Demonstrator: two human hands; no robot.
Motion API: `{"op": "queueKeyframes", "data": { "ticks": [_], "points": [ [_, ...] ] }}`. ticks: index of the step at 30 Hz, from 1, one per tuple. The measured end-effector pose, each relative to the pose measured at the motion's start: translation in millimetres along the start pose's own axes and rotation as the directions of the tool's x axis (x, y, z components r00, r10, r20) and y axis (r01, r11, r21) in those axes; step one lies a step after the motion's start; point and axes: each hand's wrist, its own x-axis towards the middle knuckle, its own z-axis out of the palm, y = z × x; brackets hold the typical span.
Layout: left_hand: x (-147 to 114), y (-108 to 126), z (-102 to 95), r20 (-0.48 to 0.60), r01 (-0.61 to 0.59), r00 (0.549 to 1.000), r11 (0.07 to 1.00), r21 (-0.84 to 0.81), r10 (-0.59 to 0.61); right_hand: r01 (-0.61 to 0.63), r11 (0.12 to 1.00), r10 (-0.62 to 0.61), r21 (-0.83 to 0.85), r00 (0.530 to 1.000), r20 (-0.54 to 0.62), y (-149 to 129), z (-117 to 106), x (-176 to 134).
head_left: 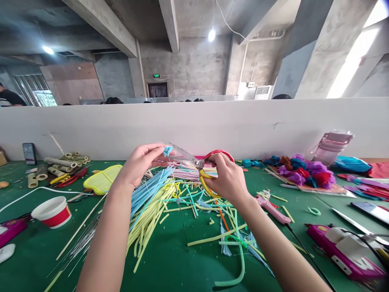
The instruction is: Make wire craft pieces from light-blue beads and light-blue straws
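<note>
Between the fingertips of my left hand [145,161] is a small light-blue folded piece [167,151], its material too small to tell. A thin wire [180,215] hangs below that hand. My right hand [227,177] is closed round the red and yellow handles of a pair of scissors [199,163]. Their blades are spread and point left, reaching beside the blue piece. Below both hands lie a bundle of light-blue strips [153,188] and a heap of pale yellow strips [146,231]. Pink strips [194,172] lie behind them.
On the left stand a paper cup [52,213], bamboo tubes [63,163] and a yellow heart-shaped tray [103,179]. To the right are a pink glue gun [273,209], a magenta power strip [343,253], coloured crepe flowers [313,172] and a pink bottle [331,148]. A white partition [194,125] rises behind.
</note>
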Motion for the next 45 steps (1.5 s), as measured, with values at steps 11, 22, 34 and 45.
{"op": "queueKeyframes", "data": {
  "ticks": [11,22,34,45],
  "points": [
    [-9,11,2.2,0.068,-0.006,0.998,0.999,-0.045,0.009,0.091,0.97,-0.121,-0.225,0.985,-0.122,3,-11,4],
    [-17,16,10.0,0.139,-0.053,0.988,0.993,-0.102,0.067,0.032,0.97,-0.07,-0.24,0.985,-0.154,0,-26,7],
    [-12,10,18.2,0.079,-0.035,0.995,0.979,-0.203,0.052,0.058,0.942,-0.055,-0.329,0.998,0.019,-2,-64,25],
    [-20,20,27.6,-0.057,-0.108,0.993,0.992,-0.071,0.104,-0.143,0.868,0.168,-0.475,0.986,0.012,-47,-85,-1]
  ]
}}
